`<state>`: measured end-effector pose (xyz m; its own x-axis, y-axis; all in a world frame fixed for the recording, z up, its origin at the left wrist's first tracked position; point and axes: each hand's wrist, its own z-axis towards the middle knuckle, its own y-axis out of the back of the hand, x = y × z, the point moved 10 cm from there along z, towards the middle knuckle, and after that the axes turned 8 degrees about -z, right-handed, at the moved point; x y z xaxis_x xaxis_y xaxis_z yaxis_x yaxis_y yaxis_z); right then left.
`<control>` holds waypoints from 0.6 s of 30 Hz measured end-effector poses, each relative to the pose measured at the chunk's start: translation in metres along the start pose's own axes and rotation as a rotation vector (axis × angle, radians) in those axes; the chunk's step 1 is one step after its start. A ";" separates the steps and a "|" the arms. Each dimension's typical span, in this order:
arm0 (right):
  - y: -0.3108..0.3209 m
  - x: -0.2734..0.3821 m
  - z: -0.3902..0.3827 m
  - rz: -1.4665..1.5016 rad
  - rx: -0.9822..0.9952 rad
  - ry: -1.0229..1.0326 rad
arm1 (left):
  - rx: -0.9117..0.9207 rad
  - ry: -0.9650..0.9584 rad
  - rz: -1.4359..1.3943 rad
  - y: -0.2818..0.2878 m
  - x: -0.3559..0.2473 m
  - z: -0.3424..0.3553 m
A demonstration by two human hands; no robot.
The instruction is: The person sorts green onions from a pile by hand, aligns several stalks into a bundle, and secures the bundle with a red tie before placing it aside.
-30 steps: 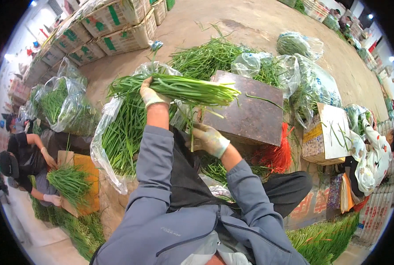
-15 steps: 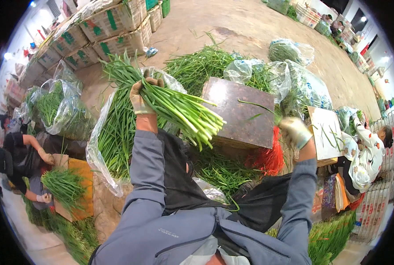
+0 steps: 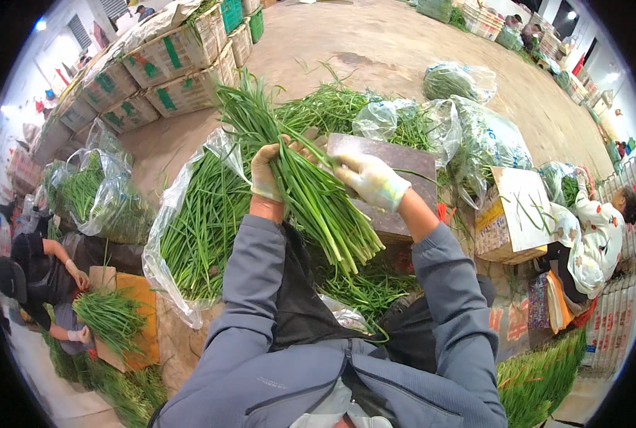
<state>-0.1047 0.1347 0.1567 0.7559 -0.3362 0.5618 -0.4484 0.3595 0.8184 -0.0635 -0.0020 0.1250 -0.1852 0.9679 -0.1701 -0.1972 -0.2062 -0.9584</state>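
A thick bunch of garlic chives (image 3: 318, 203) slants across the middle, leafy ends far left and pale stem ends toward me. My left hand (image 3: 269, 170), in a pale work glove, is closed around it. My gloved right hand (image 3: 372, 180) is at the bunch's right side, its fingertips pinching at the leaves; the exact strands are hard to make out. Below the right hand stands a box with a dark, shiny top (image 3: 421, 165), a loose strand lying on it. Left of the bunch, an open plastic bag (image 3: 162, 232) holds more chives.
Loose chives (image 3: 364, 292) lie between my legs. Filled plastic bags (image 3: 493, 135) and a white-topped box (image 3: 521, 207) stand at the right. Stacked crates (image 3: 168, 64) rise at the far left. One co-worker (image 3: 36, 267) handles chives at left; another (image 3: 593, 235) sits at right.
My right hand has moved left from beyond the dark-topped box to the bunch. The left hand has shifted right with the bunch, whose stem ends now point more toward me.
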 end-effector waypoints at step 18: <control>-0.014 0.001 -0.038 0.648 -0.166 0.039 | -0.176 -0.170 0.164 0.025 -0.036 -0.008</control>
<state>-0.0798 0.1626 0.1411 0.3764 0.0230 0.9262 -0.7404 0.6084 0.2858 -0.0537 -0.0411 0.1052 -0.3622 0.8828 -0.2992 0.0163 -0.3149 -0.9490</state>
